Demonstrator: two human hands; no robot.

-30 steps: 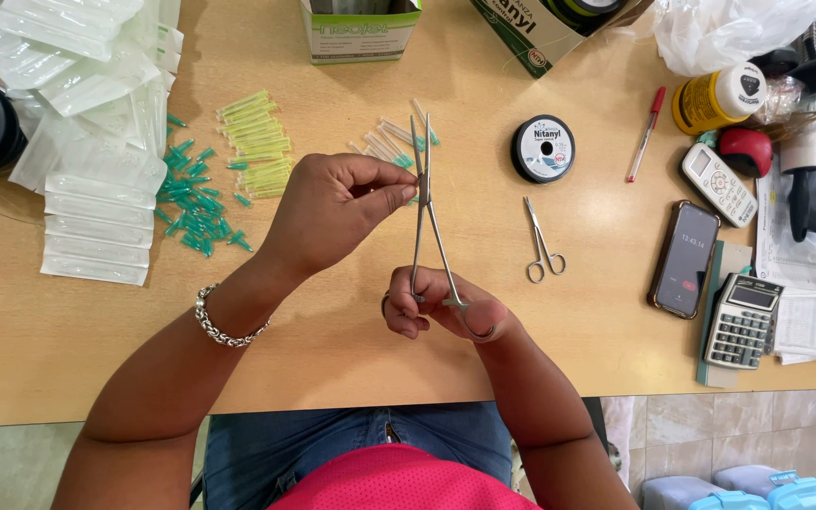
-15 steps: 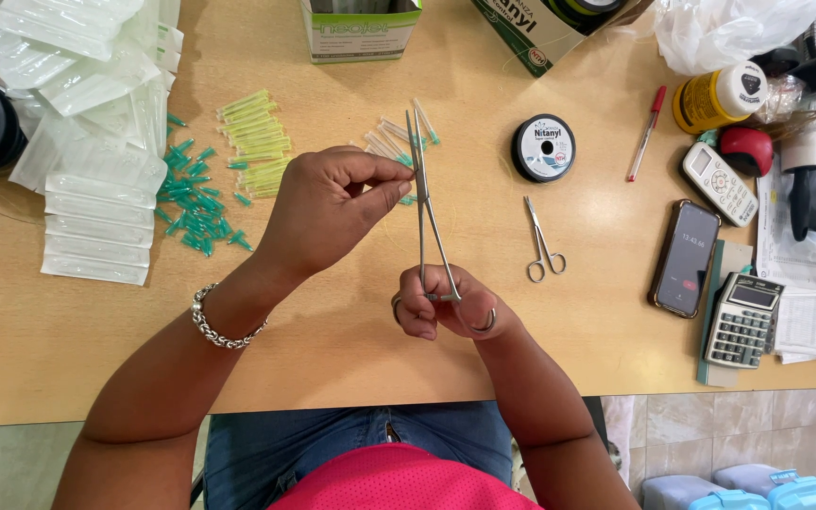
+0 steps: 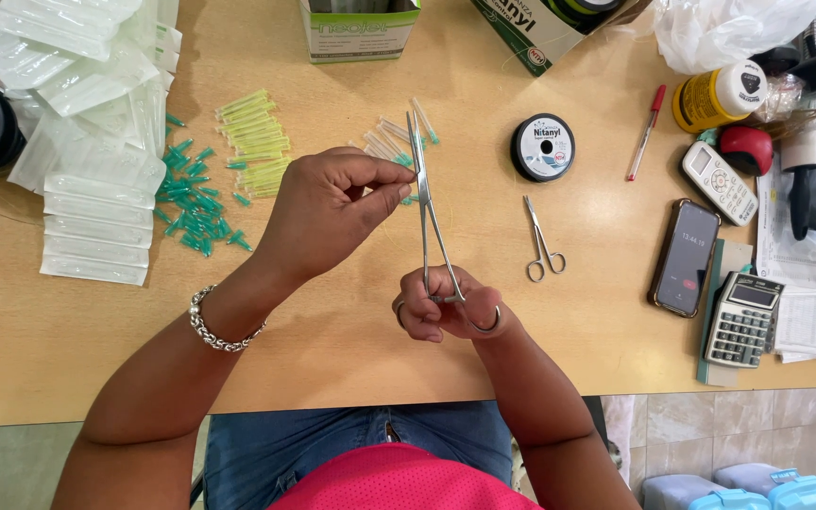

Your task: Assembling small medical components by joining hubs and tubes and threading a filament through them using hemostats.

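Right hand [image 3: 446, 307] holds long forceps [image 3: 430, 222] in a closed grip; left hand [image 3: 332, 212] pinches beside their blades

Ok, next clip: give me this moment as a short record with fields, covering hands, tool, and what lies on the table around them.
right hand: holds long metal forceps by the ring handles, tips pointing away from the person
left hand: fingertips pinched beside the forceps blades; whatever they hold is too small to tell
left wrist: beaded bracelet
surface: wooden table
left of hands: loose green caps, yellow-green tubes, clear sealed packets
right of hands: small scissors, thread spool, phone, calculator
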